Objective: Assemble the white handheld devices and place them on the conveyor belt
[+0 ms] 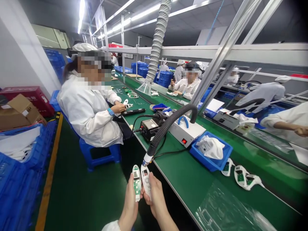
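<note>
Head view looks along a long factory line, with a green-topped workbench (183,166) running away on the right. A co-worker in a white smock (89,109) sits on a blue stool (96,157) further along it. Nearer stand a soldering station (148,129), a white fume extractor unit (185,131) and a blue tray (211,152) holding a white cloth. A black ribbed fume hose (166,131) ends just above the hands. Below the bench edge, the left hand (130,200) closes around a white shell with a green circuit board (136,183), and the right hand (155,195) closes around a white button casing (146,181) (held by the edges, fingers stay clear of the board).
</note>
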`<state>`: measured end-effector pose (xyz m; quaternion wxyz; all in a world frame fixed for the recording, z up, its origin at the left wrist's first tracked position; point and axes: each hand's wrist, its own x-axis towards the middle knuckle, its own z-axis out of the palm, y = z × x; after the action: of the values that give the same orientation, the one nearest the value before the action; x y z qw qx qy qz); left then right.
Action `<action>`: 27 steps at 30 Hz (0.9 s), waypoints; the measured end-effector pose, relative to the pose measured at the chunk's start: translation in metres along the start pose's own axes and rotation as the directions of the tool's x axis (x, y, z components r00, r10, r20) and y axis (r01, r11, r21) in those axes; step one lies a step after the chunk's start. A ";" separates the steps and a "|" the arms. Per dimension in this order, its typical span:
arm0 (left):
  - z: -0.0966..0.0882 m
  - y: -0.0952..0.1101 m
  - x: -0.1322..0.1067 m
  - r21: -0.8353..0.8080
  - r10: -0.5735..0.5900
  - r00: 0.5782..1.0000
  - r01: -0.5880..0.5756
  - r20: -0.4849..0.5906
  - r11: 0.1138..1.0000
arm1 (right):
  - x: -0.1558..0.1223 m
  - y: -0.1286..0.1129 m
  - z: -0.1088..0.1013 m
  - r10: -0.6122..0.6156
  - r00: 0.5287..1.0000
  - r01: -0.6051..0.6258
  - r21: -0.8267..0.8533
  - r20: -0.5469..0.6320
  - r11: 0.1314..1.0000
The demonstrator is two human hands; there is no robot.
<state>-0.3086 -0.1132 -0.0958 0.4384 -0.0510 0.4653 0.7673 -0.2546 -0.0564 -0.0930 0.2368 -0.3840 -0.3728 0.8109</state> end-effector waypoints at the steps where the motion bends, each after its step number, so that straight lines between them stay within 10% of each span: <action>1: -0.003 0.003 0.002 -0.008 0.006 1.000 -0.006 -0.025 1.000 | 0.003 0.002 0.005 0.000 1.000 0.000 -0.004 0.013 1.000; 14: -0.012 0.009 0.001 -0.005 0.045 0.995 -0.045 -0.094 0.999 | 0.006 0.008 0.016 -0.012 0.997 0.011 0.005 0.077 1.000; 27: 0.019 -0.014 -0.086 0.104 -0.296 0.950 0.286 0.100 0.953 | -0.099 -0.002 -0.042 0.051 0.991 -0.095 0.398 0.120 0.912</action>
<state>-0.2398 -0.1499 -0.0524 0.5745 -0.0555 0.4600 0.6747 -0.1625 -0.1035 -0.0654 0.2601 -0.2965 -0.1954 0.8979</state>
